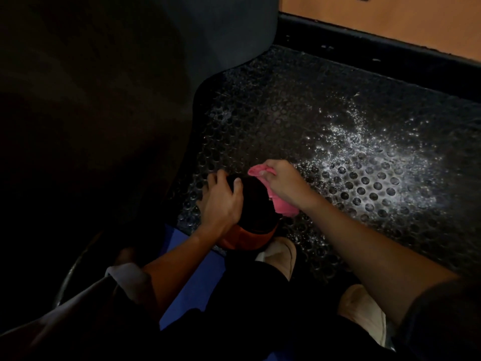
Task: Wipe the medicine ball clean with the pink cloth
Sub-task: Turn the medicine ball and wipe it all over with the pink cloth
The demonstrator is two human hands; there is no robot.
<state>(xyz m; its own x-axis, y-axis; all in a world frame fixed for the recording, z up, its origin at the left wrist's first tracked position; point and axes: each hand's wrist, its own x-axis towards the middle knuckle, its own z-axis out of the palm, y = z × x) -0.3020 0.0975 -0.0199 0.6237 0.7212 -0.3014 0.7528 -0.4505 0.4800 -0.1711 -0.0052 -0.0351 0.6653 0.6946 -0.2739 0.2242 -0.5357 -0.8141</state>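
Observation:
A black medicine ball with an orange band low on its near side sits on the studded rubber floor mat. My left hand lies over the ball's left side, fingers spread and bent around its curve. My right hand grips the bunched pink cloth against the ball's upper right side; a fold of cloth sticks out past my fingers at the top.
White wet speckles cover the mat to the right. A dark blue padded object stands behind the ball. A black baseboard and orange wall run along the back. My shoes and a blue mat lie below.

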